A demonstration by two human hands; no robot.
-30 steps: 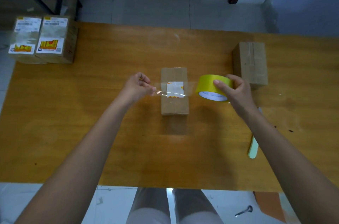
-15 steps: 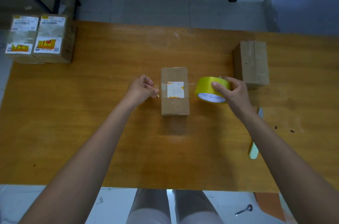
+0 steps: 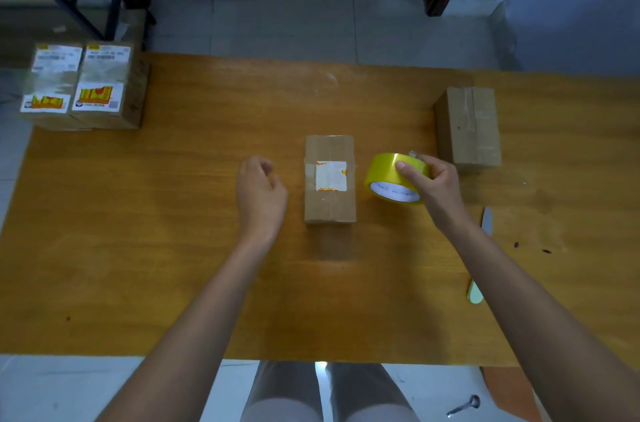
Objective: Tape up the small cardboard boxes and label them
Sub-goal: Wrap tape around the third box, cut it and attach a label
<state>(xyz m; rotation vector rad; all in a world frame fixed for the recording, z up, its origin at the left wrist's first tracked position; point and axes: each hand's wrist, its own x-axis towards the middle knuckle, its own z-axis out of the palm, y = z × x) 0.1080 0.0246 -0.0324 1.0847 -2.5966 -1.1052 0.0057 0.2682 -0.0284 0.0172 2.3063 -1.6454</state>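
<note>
A small cardboard box (image 3: 330, 203) lies in the middle of the wooden table (image 3: 173, 248) with a white label (image 3: 330, 176) on top, under clear tape. My right hand (image 3: 433, 184) grips a yellow roll of tape (image 3: 388, 176) just right of the box, apart from it. My left hand (image 3: 259, 189) hovers left of the box, fingers loosely curled, holding nothing. A second taped box (image 3: 469, 129) without a label stands at the right.
Two labelled boxes (image 3: 83, 86) sit at the table's far left corner. A knife with a pale handle (image 3: 479, 259) lies on the table to the right of my right forearm. A metal frame and dark door stand beyond the table.
The stretched strip of tape has come down onto the box over the label. My left hand let go of the tape end and drew back left. The roll sank lower beside the box.
</note>
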